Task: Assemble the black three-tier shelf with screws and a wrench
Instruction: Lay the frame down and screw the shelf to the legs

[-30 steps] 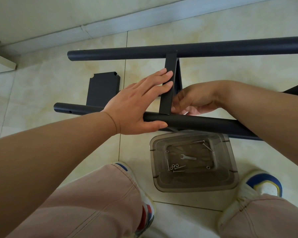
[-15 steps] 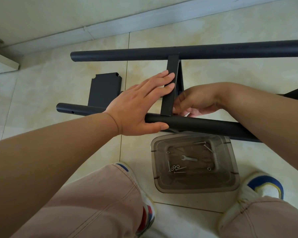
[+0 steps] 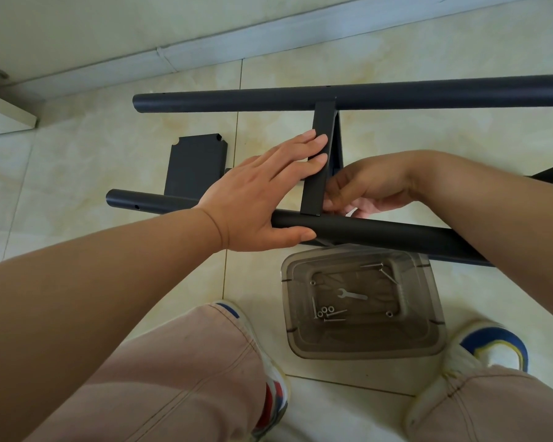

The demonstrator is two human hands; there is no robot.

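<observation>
Two long black tubes lie on the floor tiles, the far tube [image 3: 428, 94] and the near tube [image 3: 396, 234]. A black shelf panel [image 3: 320, 161] stands on edge between them. My left hand [image 3: 262, 193] rests flat against the panel's left face with straight fingers, its thumb along the near tube. My right hand [image 3: 364, 189] is curled behind the panel's right side, near where the panel meets the near tube; what its fingertips hold is hidden. A second black panel [image 3: 195, 167] lies flat to the left. A small wrench [image 3: 351, 295] and several screws [image 3: 329, 314] lie in a clear plastic tub [image 3: 428, 342].
The tub sits on the floor between my two shoes [image 3: 489, 346], just in front of the near tube. A wall and skirting board [image 3: 205, 52] run along the back. A white furniture edge [image 3: 10, 116] shows at far left. My knees fill the bottom of the view.
Both hands stay on the panel in much the same pose. The view has shifted slightly, so the parts sit a little lower in frame.
</observation>
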